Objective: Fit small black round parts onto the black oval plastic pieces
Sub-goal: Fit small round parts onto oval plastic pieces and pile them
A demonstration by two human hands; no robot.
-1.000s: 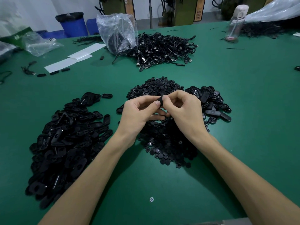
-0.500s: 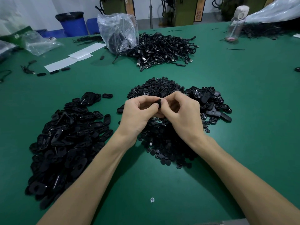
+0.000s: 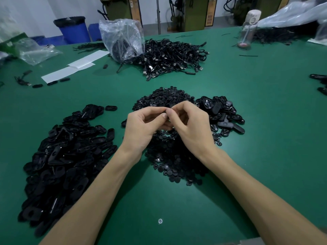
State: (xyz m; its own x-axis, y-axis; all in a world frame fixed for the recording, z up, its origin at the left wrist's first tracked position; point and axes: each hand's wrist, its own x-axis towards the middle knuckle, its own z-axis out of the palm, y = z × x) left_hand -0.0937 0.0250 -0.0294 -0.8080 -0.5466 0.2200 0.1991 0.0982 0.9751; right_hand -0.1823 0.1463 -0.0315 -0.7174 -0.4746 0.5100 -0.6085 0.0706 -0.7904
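Closed in tighter than a second ago: left grip [image 3: 141, 128] and right grip [image 3: 191, 128] now meet thumb tip to thumb tip, hiding most of the black piece that showed plainly between them before. Otherwise kept in the same spot, directly above the heap of small round parts [image 3: 169, 156].

Both curled, fingers bent in toward the meeting point, pinching the held piece [image 3: 170, 105] between them. Shows only as a dark sliver just beyond the fingertips, hard to separate from the heap behind. Cannot tell which grip has the oval and which the round part, nor whether the one is seated in the other yet. Looks, from the pressing pose, like the middle of fitting a single piece.

On progress:
- Well to the left of the left grip on the green tabletop [image 3: 265, 138], a large pile of oval pieces [image 3: 67, 156].
- Just right of the right grip and a little beyond it, a small pile of oval pieces [image 3: 221, 114].
- Cannot tell which pile is finished and which is stock. If the large one is done, most of the work is over; if it is stock, hardly begun.
- Plenty of round parts under and beyond the grips, so probably a good deal left either way.

Far beyond the grips and seemingly outside this job: a tangle of cables [image 3: 173, 57], a plastic bag [image 3: 122, 38] and a bottle [image 3: 247, 29].
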